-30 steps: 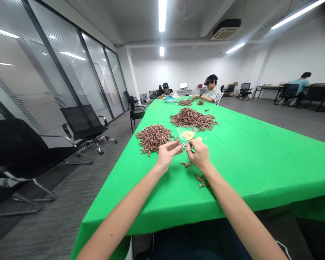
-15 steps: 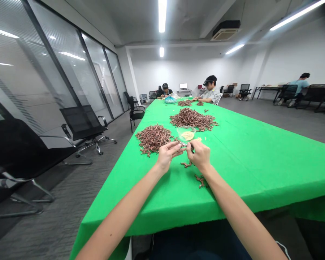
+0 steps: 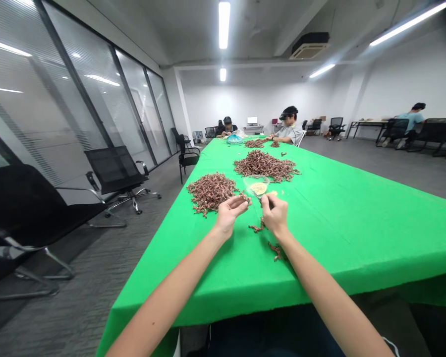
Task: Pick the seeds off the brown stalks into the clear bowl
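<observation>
Our left grip (image 3: 228,215) was curled shut, its fingertips pinching a small piece of dried reddish-brown stalk (image 3: 244,199), near a large heap of twiggy brown stalks (image 3: 210,194). Our right grip (image 3: 274,214) was pinched closed on something too small to tell, above a loose brown sprig (image 3: 257,228), just below a clear plastic bowl of pale grains (image 3: 257,187), on the bright green cloth surface (image 3: 357,238).

Bare forearms (image 3: 178,287) angled inward — left hand (image 3: 228,215) curled, right hand (image 3: 274,214) fingers bunched downward.
</observation>
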A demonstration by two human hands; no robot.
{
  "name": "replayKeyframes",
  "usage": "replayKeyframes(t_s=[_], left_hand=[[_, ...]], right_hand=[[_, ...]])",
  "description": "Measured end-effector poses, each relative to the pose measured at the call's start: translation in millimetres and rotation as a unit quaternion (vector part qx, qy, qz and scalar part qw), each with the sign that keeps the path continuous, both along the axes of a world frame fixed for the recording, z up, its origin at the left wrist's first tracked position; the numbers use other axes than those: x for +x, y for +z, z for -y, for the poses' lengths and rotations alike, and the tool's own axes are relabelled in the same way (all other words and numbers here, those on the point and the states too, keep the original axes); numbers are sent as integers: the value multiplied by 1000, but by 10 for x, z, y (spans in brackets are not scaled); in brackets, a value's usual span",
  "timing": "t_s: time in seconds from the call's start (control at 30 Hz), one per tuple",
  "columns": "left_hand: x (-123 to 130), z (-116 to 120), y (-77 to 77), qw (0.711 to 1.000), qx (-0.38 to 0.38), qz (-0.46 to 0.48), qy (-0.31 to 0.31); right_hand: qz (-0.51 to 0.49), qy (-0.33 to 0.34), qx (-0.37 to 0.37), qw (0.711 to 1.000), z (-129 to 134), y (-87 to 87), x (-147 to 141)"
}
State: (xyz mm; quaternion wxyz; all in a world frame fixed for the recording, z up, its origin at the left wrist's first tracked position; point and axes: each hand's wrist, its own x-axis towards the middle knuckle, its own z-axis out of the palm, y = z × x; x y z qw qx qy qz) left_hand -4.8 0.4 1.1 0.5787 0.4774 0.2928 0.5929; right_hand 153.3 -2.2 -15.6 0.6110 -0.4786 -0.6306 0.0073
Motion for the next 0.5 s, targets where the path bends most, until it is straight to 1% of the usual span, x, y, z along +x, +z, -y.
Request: replayKeyframes(t_s=[0.07,0.13,0.27,0.4,0.5], left_hand=[[-8,-18,-13,1000,13,-4,3],[-19,-37,-28,999,35,-12,1],[-34,-71,-55,998,66,-25,-4],[-38,-88,-71,997,68,-16,-13],[-51,-86,-84,998,53,-33,12]], right_hand=[[-47,19,-9,999,-28,0,33],[-76,21,-17,997,-49,-3,55],[-95,18,-36,995,-62,-4,62],[-98,14,-44,994,-70,-10,51],[-119,21,-54,991,-105,-36,54]])
